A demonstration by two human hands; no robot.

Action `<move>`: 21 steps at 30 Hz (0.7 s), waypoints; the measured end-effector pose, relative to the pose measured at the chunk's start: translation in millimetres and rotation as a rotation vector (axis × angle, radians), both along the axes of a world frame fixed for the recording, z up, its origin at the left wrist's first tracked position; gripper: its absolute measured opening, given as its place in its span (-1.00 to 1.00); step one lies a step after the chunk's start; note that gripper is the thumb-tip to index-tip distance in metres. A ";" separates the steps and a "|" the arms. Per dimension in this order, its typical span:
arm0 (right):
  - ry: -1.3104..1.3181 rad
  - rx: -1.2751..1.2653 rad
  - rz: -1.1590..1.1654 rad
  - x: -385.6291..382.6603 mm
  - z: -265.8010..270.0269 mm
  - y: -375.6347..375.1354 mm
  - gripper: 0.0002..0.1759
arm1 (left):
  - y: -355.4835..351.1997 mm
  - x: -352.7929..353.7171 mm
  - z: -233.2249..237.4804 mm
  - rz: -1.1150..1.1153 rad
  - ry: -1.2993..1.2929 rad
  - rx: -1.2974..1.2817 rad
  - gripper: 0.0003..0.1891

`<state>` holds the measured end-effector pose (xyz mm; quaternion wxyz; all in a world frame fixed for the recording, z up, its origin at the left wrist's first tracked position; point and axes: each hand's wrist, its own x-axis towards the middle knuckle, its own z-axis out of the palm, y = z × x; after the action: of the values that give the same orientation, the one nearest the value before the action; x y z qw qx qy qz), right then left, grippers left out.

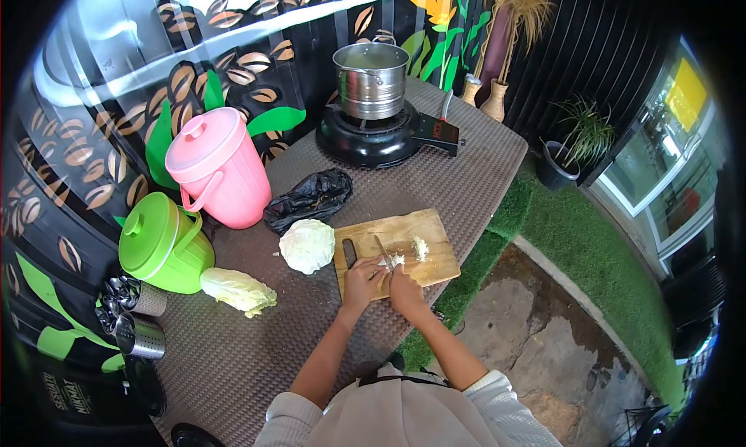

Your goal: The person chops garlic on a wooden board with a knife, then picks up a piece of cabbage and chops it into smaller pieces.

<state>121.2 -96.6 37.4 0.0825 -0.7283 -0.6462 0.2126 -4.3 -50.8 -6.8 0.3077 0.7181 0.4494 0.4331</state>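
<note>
My right hand (pixel 406 287) is closed around a knife (pixel 384 249), its blade pointing away from me over the wooden cutting board (pixel 437 272). Beside it, my left hand (pixel 362 282) has its fingers bent together near the blade; whatever they pinch is hidden. Finely chopped white pieces (pixel 398 260) lie against the knife, and a second small chopped pile (pixel 420 249) sits to the right. A dark oblong shape, perhaps a handle slot, shows at the board's left. Left of the board rests a round pale cabbage (pixel 307 246).
A napa cabbage (pixel 238 290) lies farther left. Behind are a black plastic bag (pixel 309 200), a pink lidded bucket (pixel 220 167) and a green one (pixel 167 243). A steel pot (pixel 371 85) stands on a black portable stove (pixel 365 140). Metal utensil holders (pixel 140 336) line the left edge.
</note>
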 end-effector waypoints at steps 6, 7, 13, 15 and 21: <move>0.029 0.027 0.019 -3.0 -8.9 -17.1 -0.63 | 0.6 -1.1 -2.8 0.006 0.006 -0.017 -0.84; 0.028 0.017 -0.056 -10.6 -10.9 -18.2 -0.64 | 0.5 -0.2 -3.1 0.006 0.003 -0.017 -0.84; 0.039 0.023 0.030 4.3 -6.7 1.7 -0.61 | -1.0 0.5 -2.1 0.050 -0.025 -0.042 -0.83; 0.046 0.028 0.062 4.1 -6.5 -0.2 -0.62 | -2.1 -0.5 -2.7 0.041 -0.047 -0.067 -0.84; -0.017 0.059 -0.079 -17.4 -14.3 -17.5 -0.69 | -2.0 -3.4 0.3 0.011 0.033 0.011 -0.83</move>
<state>103.8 -114.1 23.1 0.1066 -0.7525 -0.6234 0.1838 -7.7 -52.7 -6.6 0.2941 0.7245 0.4561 0.4251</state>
